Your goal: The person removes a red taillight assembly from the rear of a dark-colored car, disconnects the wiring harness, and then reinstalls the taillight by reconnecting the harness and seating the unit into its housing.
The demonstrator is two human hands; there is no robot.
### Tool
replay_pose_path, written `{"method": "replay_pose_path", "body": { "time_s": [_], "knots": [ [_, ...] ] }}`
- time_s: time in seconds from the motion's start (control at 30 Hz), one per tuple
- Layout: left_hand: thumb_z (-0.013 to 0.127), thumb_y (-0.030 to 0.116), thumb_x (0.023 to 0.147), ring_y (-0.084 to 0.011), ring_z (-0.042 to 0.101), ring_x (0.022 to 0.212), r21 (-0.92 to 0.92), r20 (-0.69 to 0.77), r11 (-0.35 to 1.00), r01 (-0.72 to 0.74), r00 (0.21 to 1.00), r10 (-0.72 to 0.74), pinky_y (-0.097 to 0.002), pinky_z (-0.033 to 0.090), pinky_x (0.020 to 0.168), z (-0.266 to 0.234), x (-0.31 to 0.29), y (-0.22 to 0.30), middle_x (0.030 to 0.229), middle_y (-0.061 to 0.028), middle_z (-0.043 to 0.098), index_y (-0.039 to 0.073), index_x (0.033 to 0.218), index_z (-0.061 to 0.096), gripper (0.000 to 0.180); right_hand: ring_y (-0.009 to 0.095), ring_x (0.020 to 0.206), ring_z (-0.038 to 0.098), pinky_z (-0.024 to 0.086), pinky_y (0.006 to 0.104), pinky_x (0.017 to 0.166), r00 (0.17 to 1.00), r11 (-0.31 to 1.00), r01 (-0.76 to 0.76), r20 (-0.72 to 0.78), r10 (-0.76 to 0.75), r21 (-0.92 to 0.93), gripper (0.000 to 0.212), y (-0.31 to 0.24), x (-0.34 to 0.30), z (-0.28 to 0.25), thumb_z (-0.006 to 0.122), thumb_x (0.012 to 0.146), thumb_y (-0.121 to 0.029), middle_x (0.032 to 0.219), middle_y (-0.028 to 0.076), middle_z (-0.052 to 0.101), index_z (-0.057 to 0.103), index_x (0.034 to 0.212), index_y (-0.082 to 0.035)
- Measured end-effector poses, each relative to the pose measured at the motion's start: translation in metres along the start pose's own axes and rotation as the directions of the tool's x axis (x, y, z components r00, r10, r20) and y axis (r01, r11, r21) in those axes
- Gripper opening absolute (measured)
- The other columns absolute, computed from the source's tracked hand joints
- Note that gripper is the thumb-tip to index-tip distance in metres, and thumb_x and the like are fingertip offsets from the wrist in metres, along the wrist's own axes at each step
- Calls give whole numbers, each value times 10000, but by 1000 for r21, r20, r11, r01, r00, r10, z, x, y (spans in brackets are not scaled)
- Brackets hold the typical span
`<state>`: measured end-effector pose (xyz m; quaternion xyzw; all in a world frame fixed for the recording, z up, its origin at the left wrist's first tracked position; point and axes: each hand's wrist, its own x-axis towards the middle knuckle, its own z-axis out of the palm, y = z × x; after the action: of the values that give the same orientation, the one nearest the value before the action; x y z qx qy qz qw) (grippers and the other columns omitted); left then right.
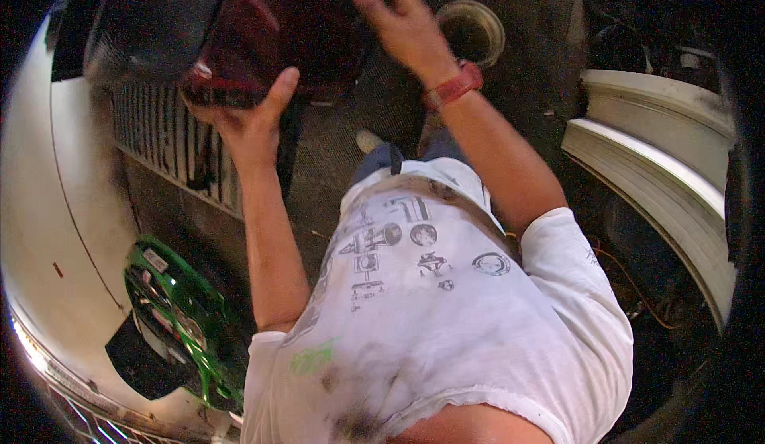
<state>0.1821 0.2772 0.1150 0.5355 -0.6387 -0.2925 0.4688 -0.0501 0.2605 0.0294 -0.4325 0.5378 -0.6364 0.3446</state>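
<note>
Panel (267, 34), dark red, lies ahead of the nearer left hand (251, 125), thumb spread at the panel's near edge. Right hand (394, 14) curls rightward of it, grip unclear

Touches the lower corner of a dark red panel (267, 34) with the left hand (251, 129), holds the right hand (402, 22) curled near a round-rimmed container (497, 34), and wears a red wristband (454, 87), with curved white panels (645, 156) well to the right.
</note>
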Motion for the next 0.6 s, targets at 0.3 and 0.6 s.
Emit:
{"method": "replay_pose_path", "body": {
  "time_s": [0.3, 0.6],
  "knots": [
    [996, 145, 685, -266, 496, 1340, 77, 15, 997, -31, 999, 30, -408, 377, 1200, -5, -6, 27, 1542, -133, 439, 82, 1628, 168, 1256, 470, 1290, 600, 464, 475, 1108, 926, 795, -343, -37, 377, -501, 679, 135, -67, -134, 619, 1020, -531, 1390, 257, 641, 523, 1441, -8],
    [732, 234, 1001, -302, 597, 1309, -482, -209, 793, 373, 829, -518, -409, 454, 1159, -52, -89, -9, 1466, -151, 584, 11, 1522, 469, 625, 444, 1382, 538, 433, 481, 1147, 452, 105, -465, -134, 882, -879, 779, 225, -237, -253, 628, 988, -569, 1451, 295, 583, 493, 1485, 16]
  ]
}}
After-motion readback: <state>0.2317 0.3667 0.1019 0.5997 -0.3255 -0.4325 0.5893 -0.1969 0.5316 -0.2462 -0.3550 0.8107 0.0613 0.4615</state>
